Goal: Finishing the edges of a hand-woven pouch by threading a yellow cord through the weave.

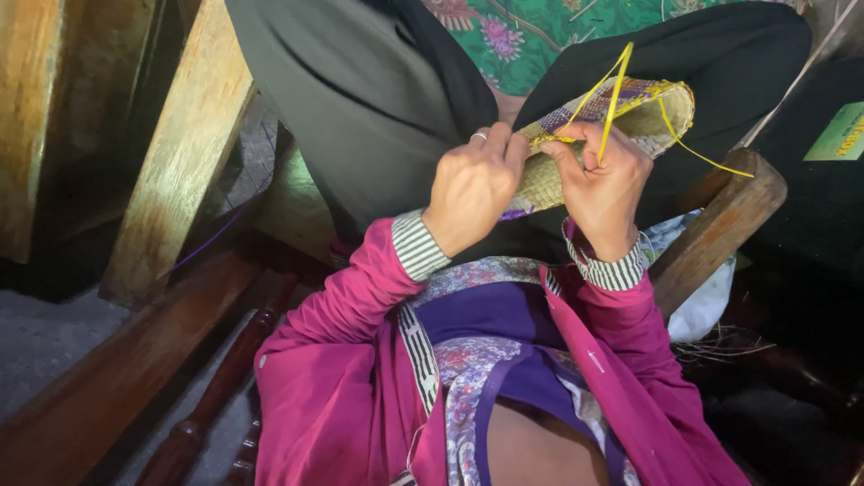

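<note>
Where hands [540,184] pinch, basket rim [670,108]

Straw-coloured woven mat piece [621,126] sits centre-top, betw. both hands: left hand [472,184] on its left end, right hand [607,184] under its middle. Thin yellow strip [615,94] rises above right hand. Brown wooden chair arm [720,229] lies right of right hand; pale wooden beam [180,153] far left.

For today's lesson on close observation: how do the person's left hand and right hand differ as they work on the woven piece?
The left hand wears a ring and shows its back, fingers curled at the near edge of the woven piece. The right hand shows no ring and pinches a yellow strand that loops upward, while the left hand holds no visible strand. Both grip the woven piece and have striped cuffs under pink sleeves.
</note>
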